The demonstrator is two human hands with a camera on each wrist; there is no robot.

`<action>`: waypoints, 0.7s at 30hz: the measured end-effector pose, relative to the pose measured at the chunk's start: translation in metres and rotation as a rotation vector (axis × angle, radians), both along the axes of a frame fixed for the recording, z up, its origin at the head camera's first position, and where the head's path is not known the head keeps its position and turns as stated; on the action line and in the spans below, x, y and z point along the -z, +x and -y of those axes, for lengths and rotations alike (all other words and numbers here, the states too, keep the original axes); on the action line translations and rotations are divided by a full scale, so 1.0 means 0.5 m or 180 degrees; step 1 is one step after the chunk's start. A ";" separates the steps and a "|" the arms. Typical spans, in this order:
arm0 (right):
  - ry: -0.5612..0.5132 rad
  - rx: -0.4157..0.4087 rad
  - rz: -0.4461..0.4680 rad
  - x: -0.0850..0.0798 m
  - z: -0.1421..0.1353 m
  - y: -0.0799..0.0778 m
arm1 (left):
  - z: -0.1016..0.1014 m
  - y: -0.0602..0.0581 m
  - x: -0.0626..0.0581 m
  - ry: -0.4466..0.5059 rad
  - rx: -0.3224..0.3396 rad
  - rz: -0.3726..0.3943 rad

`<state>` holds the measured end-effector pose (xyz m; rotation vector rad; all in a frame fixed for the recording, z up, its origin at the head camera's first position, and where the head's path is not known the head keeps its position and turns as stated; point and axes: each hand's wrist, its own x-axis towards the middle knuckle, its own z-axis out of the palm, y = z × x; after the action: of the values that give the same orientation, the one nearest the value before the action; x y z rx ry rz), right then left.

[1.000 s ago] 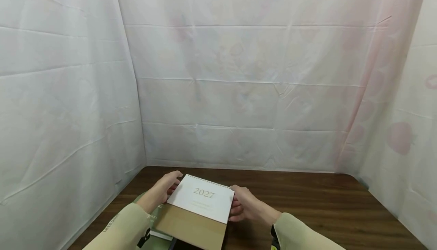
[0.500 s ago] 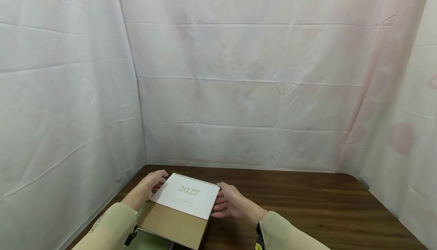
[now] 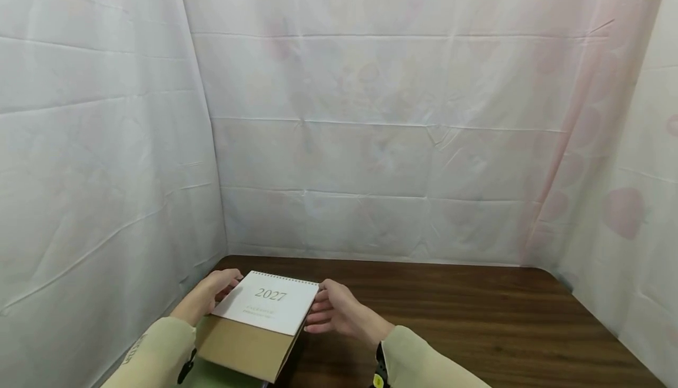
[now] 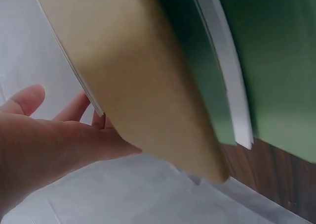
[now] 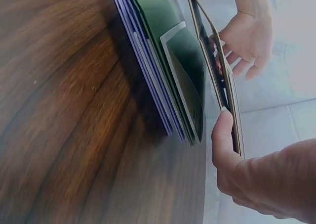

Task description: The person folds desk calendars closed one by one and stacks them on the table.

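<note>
A white desk calendar (image 3: 267,308) printed "2027", with a spiral top edge and a tan base, is held tilted above a stack of flat items in the head view. My left hand (image 3: 205,295) holds its left edge, and in the left wrist view some of those fingers (image 4: 74,108) are partly hidden behind the calendar (image 4: 128,70). At the upper right corner my right hand (image 3: 344,312) grips the other edge. Seen from the right wrist, the calendar (image 5: 232,93) stands apart from the stack, with a fingertip of my right hand (image 5: 276,177) against its underside.
The stack has a green item (image 5: 153,11) with a white-edged one upon it, and purple-edged ones (image 5: 143,66) under it. It lies on a dark wooden table (image 3: 450,317). Pale cloth walls (image 3: 371,141) close in the back and sides.
Both hands have carried the calendar to the left, from beside the stack to over it. The green stack is now mostly covered in the head view.
</note>
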<state>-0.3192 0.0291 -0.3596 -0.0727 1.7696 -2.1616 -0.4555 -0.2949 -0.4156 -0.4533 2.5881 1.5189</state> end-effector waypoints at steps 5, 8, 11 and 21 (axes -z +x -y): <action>-0.0036 -0.0106 0.0011 0.007 0.019 -0.003 | 0.027 0.005 0.008 0.0002 0.0021 0.0017; -0.0059 -0.0151 0.0036 0.012 0.029 -0.007 | 0.031 0.025 -0.001 0.0044 0.0075 0.0041; -0.0056 -0.0186 0.0054 0.016 0.041 -0.009 | 0.040 0.030 0.000 0.0055 0.0080 0.0055; -0.0091 -0.0206 0.0216 0.036 0.065 -0.013 | 0.079 0.000 0.047 -0.0163 -0.0102 0.0102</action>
<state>-0.3255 -0.0035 -0.3775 -0.0620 1.6762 -2.1187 -0.4554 -0.3346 -0.4390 -0.5225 2.6128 1.4457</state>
